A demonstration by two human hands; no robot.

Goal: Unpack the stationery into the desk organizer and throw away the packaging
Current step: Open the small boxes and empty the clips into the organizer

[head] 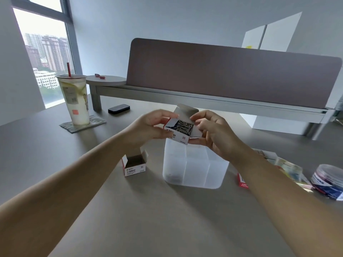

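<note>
Desk organizer [194,169]: translucent, sitting at centre, directly under both hands.
Left hand [148,127]: fingers clamping the paper-clip box [179,137] at 9 o'clock.
Right hand [217,132]: fingertips pinching its flap at 3 o'clock.
Emptied box [134,166]: lying open at the organizer's 9 o'clock.

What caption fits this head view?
Both hands, left and right, hold an opened box of paper clips above the translucent desk organizer.
</note>
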